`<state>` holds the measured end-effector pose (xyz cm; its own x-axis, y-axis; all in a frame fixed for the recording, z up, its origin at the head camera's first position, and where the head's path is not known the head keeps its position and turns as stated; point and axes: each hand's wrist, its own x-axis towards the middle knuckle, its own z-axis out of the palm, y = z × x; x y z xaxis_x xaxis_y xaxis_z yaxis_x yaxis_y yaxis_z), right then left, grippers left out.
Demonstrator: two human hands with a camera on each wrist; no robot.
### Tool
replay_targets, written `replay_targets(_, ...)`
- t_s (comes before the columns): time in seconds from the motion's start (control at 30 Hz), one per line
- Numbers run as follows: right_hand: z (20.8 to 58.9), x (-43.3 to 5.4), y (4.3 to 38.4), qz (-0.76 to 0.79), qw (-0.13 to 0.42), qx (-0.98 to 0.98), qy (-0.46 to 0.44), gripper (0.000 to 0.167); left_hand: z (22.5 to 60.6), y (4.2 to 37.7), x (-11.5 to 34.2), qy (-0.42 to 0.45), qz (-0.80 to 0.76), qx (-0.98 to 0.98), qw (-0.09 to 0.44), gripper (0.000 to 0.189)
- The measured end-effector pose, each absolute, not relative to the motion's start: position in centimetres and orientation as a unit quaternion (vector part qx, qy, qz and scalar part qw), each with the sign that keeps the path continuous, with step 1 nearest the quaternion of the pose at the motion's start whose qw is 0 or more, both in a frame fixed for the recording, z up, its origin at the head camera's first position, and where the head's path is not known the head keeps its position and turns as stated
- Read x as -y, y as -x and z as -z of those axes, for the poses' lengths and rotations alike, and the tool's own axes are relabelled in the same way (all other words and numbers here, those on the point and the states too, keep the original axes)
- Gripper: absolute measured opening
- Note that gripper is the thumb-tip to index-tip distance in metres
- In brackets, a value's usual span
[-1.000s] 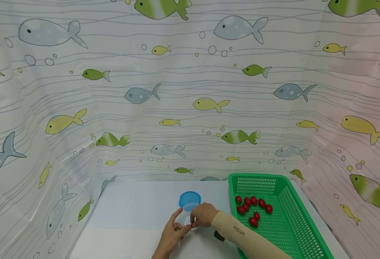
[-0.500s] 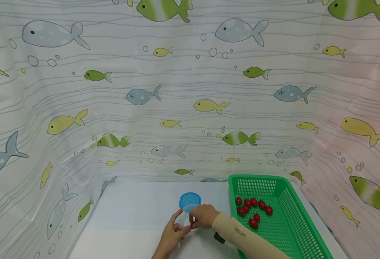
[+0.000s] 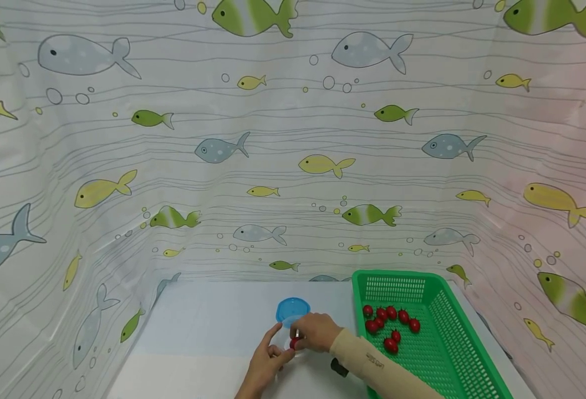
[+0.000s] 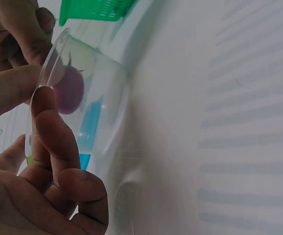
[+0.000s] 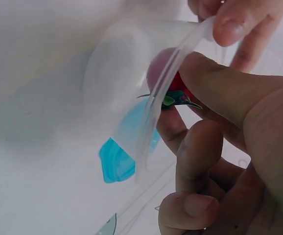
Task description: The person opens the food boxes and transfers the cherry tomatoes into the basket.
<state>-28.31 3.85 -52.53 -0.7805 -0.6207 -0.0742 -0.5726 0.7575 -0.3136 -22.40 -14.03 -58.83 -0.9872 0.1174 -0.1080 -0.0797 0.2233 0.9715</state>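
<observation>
My left hand [image 3: 265,363] grips the rim of a small clear plastic tub [image 4: 114,83], thumb at the near side and index finger reaching along its left. From the right, my right hand [image 3: 317,332] pinches a red cherry tomato [image 3: 294,343] at the tub's mouth. Through the tub wall in the left wrist view, the tomato [image 4: 69,93] shows partly inside, below the rim. Green leafy sepals [image 5: 170,100] stand out on it in the right wrist view. A blue lid [image 3: 293,308] lies just behind the tub.
A green perforated basket [image 3: 464,327] stands on the right, with several red cherry tomatoes [image 3: 391,313] in its left part. My sleeved right forearm [image 3: 372,357] crosses its near left edge. A small black object [image 3: 339,367] shows beneath that wrist. Fish-patterned sheeting surrounds the white table [image 3: 198,327].
The tomato between my right fingers shows larger and slightly higher at the tub. My right hand has shifted a little; my left hand keeps its place on the tub.
</observation>
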Motion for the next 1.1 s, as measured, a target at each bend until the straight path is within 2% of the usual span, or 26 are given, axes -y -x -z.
replay_targets(0.67, 50.7, -6.4, 27.8, 0.223, 0.038, -0.919, 0.323, 0.015, 59.3, 22.5, 14.1, -0.003, -0.614, -0.785, 0.079, 0.081)
replay_targets(0.97, 49.7, -8.3, 27.4, 0.264, 0.008, -0.914, 0.308, 0.021, 59.1, 22.5, 14.0, -0.001, -0.616, -0.784, 0.076, 0.081)
replay_targets(1.1, 49.5, -9.0, 27.2, 0.286, 0.012, -0.909, 0.302, 0.022, 59.0, 22.4, 14.0, 0.008, -0.612, -0.787, 0.079, 0.082)
